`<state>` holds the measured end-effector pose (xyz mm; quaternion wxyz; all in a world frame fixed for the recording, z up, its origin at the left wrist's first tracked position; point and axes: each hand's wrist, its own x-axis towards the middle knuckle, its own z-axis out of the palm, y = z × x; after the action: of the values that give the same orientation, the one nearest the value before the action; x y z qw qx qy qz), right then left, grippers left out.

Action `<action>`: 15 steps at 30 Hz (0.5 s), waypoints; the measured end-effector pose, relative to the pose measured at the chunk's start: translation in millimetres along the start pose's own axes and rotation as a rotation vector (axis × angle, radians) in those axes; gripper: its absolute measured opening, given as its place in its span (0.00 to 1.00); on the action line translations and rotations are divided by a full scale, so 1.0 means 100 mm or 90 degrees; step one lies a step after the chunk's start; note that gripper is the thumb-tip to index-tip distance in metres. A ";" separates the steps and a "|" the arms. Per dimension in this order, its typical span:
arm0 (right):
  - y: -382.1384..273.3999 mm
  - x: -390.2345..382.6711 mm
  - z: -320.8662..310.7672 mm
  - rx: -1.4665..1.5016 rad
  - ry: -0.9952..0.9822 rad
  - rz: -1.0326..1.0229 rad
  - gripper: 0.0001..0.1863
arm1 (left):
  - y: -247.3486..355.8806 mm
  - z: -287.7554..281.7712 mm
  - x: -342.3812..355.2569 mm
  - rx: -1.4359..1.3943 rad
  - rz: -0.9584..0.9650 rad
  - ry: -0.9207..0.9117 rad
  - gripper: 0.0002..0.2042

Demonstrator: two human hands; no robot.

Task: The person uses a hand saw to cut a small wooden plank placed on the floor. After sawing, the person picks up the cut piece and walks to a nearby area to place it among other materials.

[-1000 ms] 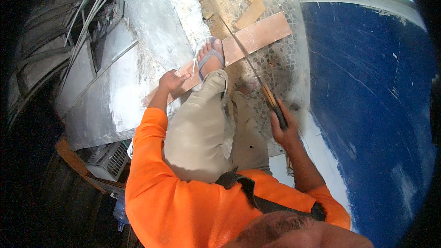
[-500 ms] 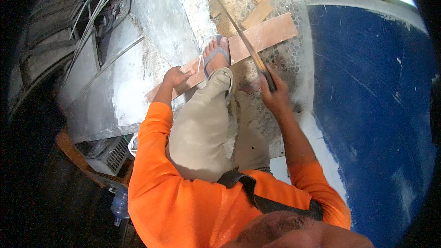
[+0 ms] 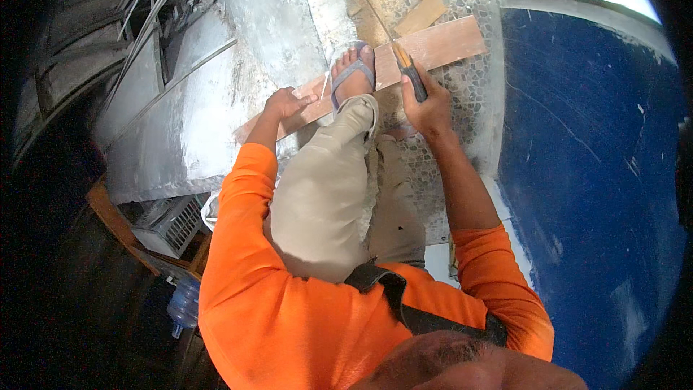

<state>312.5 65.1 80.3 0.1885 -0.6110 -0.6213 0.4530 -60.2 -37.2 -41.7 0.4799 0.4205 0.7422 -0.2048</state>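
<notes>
A long reddish-brown wooden board lies slantwise across a pale ledge and over the mosaic floor. My sandalled foot presses on its middle. Left of the foot, my left hand grips the board's edge, thumb on top. To the right, my right hand is wrapped round the yellow-and-black handle of a handsaw. Its thin blade points away toward the upper left and crosses the board just right of my foot. The blade is seen nearly edge-on, so whether its teeth are in the wood cannot be made out.
Wood offcuts and sawdust lie beyond the board on the mosaic floor. A blue panel fills the right side. At lower left are a white slatted crate and a water bottle; metal rods lean at upper left.
My right hand has pushed the saw forward, away from me, bringing its handle up close to the board. My left hand and foot keep their places on the board; the view has shifted slightly.
</notes>
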 end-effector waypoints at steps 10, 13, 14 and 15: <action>-0.40 -1.84 -1.48 -0.019 -0.121 0.100 0.29 | -0.09 0.03 -0.04 0.010 -0.043 -0.059 0.57; -0.09 -1.23 -0.96 0.002 -0.090 0.059 0.28 | 0.00 -0.03 -0.08 0.008 -0.043 -0.081 0.56; 0.09 -0.86 -0.64 0.015 -0.056 0.014 0.26 | 0.03 -0.05 -0.10 0.023 -0.037 -0.076 0.56; 0.20 -0.49 -0.37 0.044 -0.033 -0.011 0.23 | 0.13 -0.08 -0.08 0.039 -0.022 -0.070 0.56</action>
<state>362.7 29.0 99.4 0.1973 -0.5868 -0.6150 0.4883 -52.6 -27.6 -29.2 0.5033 0.4102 0.7152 -0.2587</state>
